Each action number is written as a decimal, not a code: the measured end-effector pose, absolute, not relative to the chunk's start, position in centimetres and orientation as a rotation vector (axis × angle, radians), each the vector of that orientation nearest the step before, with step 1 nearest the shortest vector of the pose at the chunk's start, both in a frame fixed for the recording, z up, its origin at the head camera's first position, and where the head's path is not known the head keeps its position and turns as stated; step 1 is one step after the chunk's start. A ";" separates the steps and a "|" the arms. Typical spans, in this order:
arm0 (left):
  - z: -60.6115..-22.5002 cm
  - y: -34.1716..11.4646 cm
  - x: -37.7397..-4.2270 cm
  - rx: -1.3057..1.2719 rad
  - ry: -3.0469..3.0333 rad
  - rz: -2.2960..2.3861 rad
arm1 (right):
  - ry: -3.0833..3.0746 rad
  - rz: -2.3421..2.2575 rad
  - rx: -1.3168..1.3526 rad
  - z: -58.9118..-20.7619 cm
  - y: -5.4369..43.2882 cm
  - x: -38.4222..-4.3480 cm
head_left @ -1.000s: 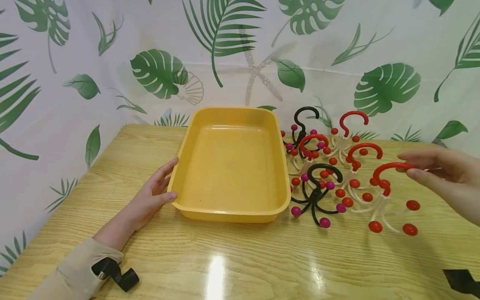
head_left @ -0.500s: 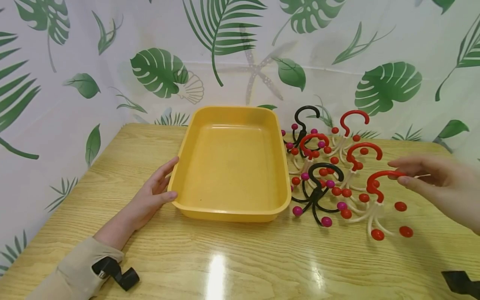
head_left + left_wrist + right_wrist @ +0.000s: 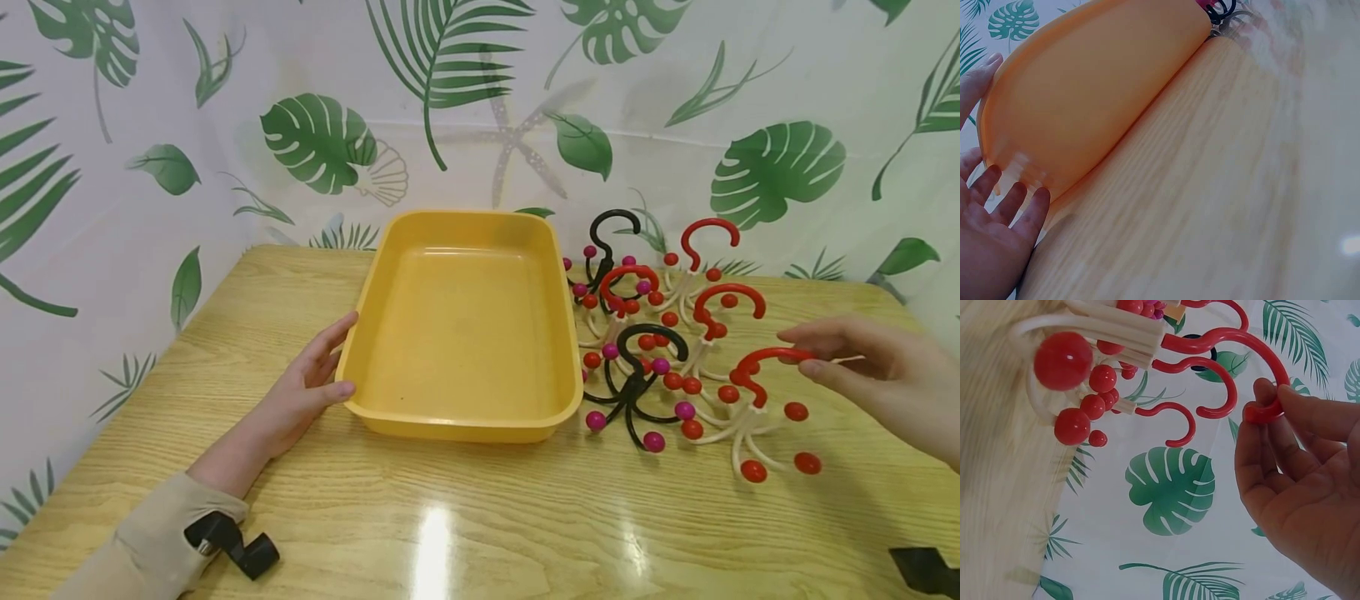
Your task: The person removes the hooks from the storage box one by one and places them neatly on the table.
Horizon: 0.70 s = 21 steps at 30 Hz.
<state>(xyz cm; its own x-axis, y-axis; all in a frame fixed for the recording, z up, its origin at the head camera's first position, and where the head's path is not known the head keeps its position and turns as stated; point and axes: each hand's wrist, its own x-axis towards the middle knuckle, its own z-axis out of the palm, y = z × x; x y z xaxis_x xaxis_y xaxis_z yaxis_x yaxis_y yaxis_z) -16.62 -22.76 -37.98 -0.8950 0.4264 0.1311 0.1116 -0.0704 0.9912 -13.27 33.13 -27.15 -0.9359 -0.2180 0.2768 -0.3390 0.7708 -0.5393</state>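
With thumb and fingers my right hand (image 3: 873, 379) pinches the tip of a red hook; this hanger (image 3: 757, 396) has pale curved legs ending in red balls. In the right wrist view the right hand (image 3: 1297, 481) holds the same hanger (image 3: 1235, 337) by its hook end. The left hand (image 3: 311, 375) rests against the left side of a yellow plastic tray (image 3: 465, 433), near its front corner. Its extended fingertips touch the outer wall of the tray (image 3: 1097, 81) in the left wrist view, where the left hand (image 3: 997, 237) shows its palm side.
Between the tray and my right hand stand a black hanger with magenta balls (image 3: 633, 392), another black hanger (image 3: 603, 271) behind it, and several red-hooked ones (image 3: 705, 337). They crowd together on the wooden table (image 3: 300, 517). A leaf-print cloth (image 3: 465, 150) hangs behind the table.
Over the last second my right hand has moved down and slightly left with the red-hooked hanger, most of it in the first half second. The left hand and tray stay put.
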 end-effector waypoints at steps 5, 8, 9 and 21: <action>-38.0 -22.8 -16.7 0.588 1.966 2.069 | -2.776 0.858 0.429 -27.2 33.2 -13.1; -38.0 -22.8 -16.7 0.585 1.967 2.068 | -2.772 0.861 0.433 -27.2 33.1 -13.1; -38.0 -22.8 -16.7 0.584 1.966 2.069 | -2.767 0.868 0.441 -27.2 33.1 -13.1; -38.0 -22.7 -16.8 0.590 1.962 2.064 | -2.799 0.866 0.426 -27.3 33.9 -13.1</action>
